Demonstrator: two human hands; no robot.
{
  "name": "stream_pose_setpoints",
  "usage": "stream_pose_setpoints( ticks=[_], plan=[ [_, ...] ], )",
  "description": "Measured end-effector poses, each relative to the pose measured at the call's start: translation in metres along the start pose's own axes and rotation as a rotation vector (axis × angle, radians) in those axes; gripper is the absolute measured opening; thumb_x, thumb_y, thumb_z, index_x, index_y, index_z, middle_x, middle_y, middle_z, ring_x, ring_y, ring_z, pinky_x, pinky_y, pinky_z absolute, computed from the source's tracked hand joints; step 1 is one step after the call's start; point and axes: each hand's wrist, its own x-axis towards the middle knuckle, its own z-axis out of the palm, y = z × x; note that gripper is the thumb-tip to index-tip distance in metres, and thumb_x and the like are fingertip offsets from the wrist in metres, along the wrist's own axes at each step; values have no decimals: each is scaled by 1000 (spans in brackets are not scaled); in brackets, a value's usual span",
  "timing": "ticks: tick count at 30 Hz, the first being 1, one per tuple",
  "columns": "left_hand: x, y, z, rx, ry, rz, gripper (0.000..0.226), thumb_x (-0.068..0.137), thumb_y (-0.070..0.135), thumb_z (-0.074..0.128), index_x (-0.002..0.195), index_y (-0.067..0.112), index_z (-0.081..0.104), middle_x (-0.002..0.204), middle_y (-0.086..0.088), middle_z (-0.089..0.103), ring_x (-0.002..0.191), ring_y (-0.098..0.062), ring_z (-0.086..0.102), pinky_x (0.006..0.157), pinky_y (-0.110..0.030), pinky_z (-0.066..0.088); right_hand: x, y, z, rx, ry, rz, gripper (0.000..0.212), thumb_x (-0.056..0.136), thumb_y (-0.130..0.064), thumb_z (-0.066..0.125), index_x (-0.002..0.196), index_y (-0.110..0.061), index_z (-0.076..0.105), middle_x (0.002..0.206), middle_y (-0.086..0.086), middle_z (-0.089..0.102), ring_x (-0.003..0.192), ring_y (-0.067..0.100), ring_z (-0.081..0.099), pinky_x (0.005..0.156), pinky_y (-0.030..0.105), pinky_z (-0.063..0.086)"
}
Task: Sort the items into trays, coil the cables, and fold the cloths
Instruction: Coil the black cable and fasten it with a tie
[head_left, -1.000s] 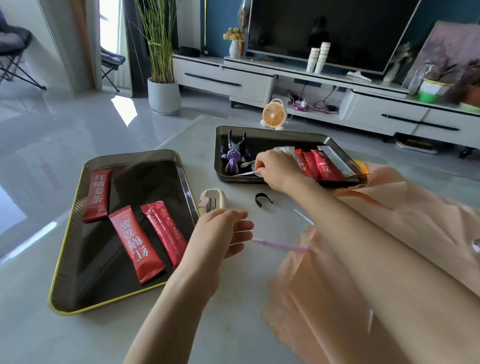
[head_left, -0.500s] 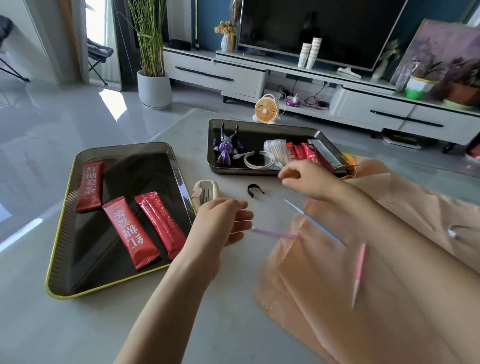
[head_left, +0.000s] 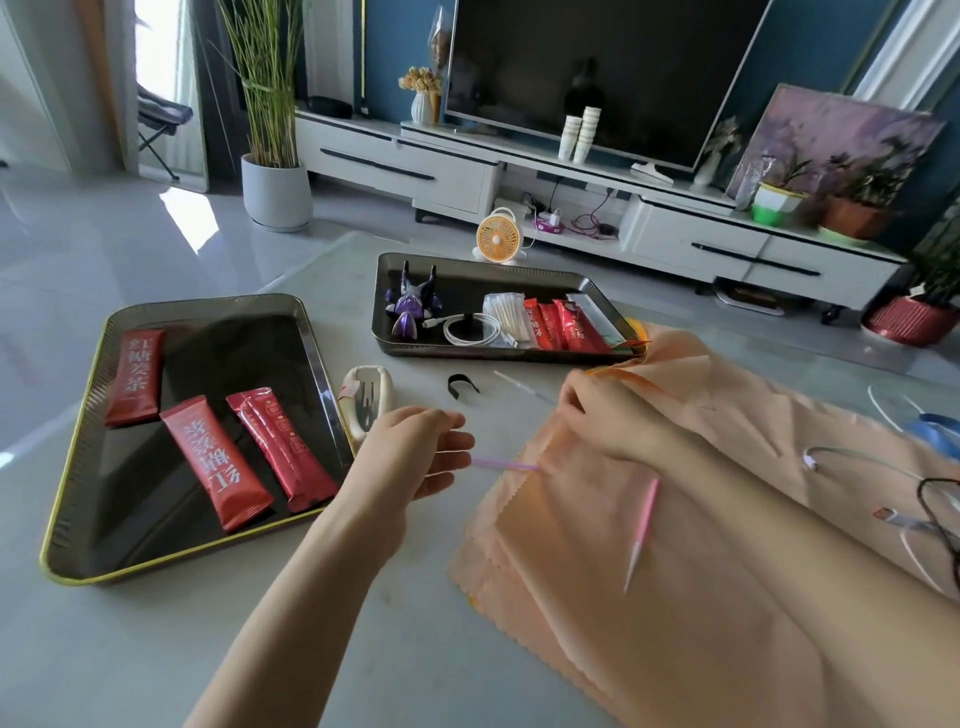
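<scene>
- Fingers first: the right hand (head_left: 608, 421) has its knuckles towards me and its fingers curled down at the far left edge of the peach cloth (head_left: 675, 597). The tips are hidden, so I cannot tell whether they pinch the cloth or hold nothing.
- The left hand (head_left: 415, 457) hovers low over the table (head_left: 208, 649), fingers (head_left: 452, 451) loosely curled. I see nothing gripped in them.
- A purple stick (head_left: 506, 466) lies between the hands, one end at the left fingertips, the other touching the cloth edge.
- A pink stick (head_left: 643, 525) lies on the cloth near my right forearm. A pale stick (head_left: 522, 387) sits just left of the right knuckles, and a black clip (head_left: 461, 387) is beside it.
- My read is that the small loose pieces need to come off before this cloth can be folded.
- To do it well, I'd pinch each stick at its middle, low to the surface, and lift it straight up rather than sliding it.
- I would not tug the cloth yet. The pink stick would roll, and the loose white cable (head_left: 857, 457) lies on the right part of the cloth.
- Further out, the far tray (head_left: 467, 291) holds a coiled cable (head_left: 470, 330) among other items.
- The left tray (head_left: 234, 353) holds red sachets (head_left: 215, 462), with bare room for more.
</scene>
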Motion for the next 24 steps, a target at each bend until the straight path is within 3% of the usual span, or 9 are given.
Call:
stream_pose_setpoints(
  ticks=[4,10,13,17,21,24],
  plan=[
    [1,0,0,-19,19,-7,9,91,12,55,87,12,63,77,-3,69,70,-15,64,65,-25,49,39,-25,-6,168,160,-70,9,92,-12,50,85,-14,56,94,5,63,85,20,55,72,31,46],
    [1,-4,2,15,-42,24,13,92,14,53,87,14,65,70,2,70,65,-11,64,64,-23,50,97,-59,7,-24,310,-163,12,92,-5,49,96,-8,60,104,11,61,98,28,52,74,29,32],
    [7,-5,2,13,-25,15,14,92,13,51,87,13,64,73,0,69,67,-12,63,65,-24,48,115,-76,20,-152,301,-230,19,91,-1,48,103,-9,59,109,12,58,108,30,49,88,34,33],
    [11,-8,2,53,9,8,15,92,13,49,85,14,62,75,1,67,68,-12,60,66,-23,46,119,-88,32,-145,246,-229,30,88,5,45,110,-9,61,115,13,57,111,31,47,91,36,35],
    [12,-6,0,51,31,22,16,93,13,49,83,15,62,76,0,67,68,-12,60,67,-23,47,109,-92,30,3,103,-254,47,88,6,39,125,-16,59,129,11,49,121,29,39,99,35,32],
    [13,-4,0,-10,77,47,17,92,11,49,81,14,61,74,0,67,67,-12,60,65,-23,46,86,-82,20,200,98,-226,42,93,2,38,128,-13,55,128,9,52,120,24,44,99,30,37]
  ],
)
